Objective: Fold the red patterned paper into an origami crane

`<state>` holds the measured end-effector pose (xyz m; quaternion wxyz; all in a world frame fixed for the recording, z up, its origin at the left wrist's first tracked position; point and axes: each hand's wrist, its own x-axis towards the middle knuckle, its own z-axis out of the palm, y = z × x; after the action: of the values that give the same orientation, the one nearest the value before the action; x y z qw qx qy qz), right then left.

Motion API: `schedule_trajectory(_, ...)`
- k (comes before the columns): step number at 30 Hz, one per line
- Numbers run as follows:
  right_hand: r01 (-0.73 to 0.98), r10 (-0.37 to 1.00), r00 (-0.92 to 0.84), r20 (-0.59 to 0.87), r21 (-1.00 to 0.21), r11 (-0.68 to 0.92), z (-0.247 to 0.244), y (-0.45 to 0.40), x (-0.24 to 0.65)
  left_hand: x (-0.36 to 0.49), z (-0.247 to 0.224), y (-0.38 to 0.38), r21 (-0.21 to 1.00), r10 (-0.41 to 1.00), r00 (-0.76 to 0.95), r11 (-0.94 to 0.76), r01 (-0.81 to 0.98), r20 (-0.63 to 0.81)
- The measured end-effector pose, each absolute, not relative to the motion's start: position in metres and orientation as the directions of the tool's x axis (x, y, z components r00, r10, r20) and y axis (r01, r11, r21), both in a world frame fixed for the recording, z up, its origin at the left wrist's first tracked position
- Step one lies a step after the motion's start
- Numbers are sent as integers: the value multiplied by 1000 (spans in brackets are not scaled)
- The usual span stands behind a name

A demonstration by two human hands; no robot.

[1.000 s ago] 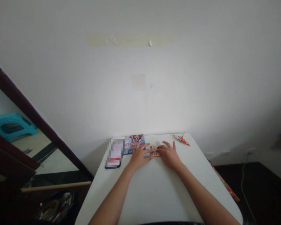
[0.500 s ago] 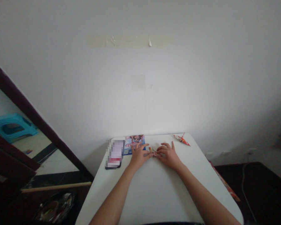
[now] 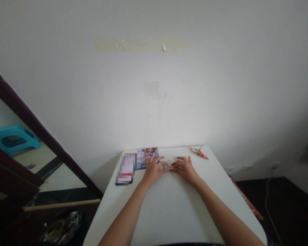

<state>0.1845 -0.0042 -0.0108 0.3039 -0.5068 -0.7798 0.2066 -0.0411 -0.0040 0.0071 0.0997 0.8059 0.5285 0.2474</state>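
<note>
A small folded paper piece (image 3: 168,167), red and pale, lies between my hands over the white table (image 3: 166,212). My left hand (image 3: 152,172) pinches its left end between thumb and forefinger, the other fingers spread. At its right end my right hand (image 3: 186,171) grips it with the fingertips. The fingers cover much of the paper. Partly beneath my left fingers is a colourful printed booklet (image 3: 147,153). A folded red and white paper shape (image 3: 199,152) rests near the table's back right corner.
A phone (image 3: 126,169) with a blurred screen lies at the table's back left. The wall rises behind the table. At left are a blue stool (image 3: 15,136), a wooden stick (image 3: 61,205) and a dark bag of items (image 3: 59,227) on the floor.
The small paper looks flatter and narrower between my fingers, with less of it standing up. My left hand has shifted slightly right; my right hand has barely moved.
</note>
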Motion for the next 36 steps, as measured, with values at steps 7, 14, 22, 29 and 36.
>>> schedule_trajectory(7, 660, 921, -314, 231, -644, 387, -10, -3, 184, -41, 2, -2, 393, 915, 300, -389, 833, 270)
schedule_trajectory(14, 658, 926, -271, 263, -651, 378, -13, -5, 180, -39, 1, -1, 401, 929, 269, -355, 845, 255)
schedule_trajectory(22, 711, 944, -211, 255, -622, 328, -13, -7, 172, -36, 0, -1, 417, 938, 228, -322, 850, 260)
schedule_trajectory(29, 737, 953, -191, 235, -608, 297, -9, -7, 168, -36, 3, -2, 419, 940, 240, -325, 848, 243)
schedule_trajectory(36, 731, 945, -193, 265, -604, 319, -9, -7, 170, -35, 6, -2, 440, 961, 205, -268, 857, 185)
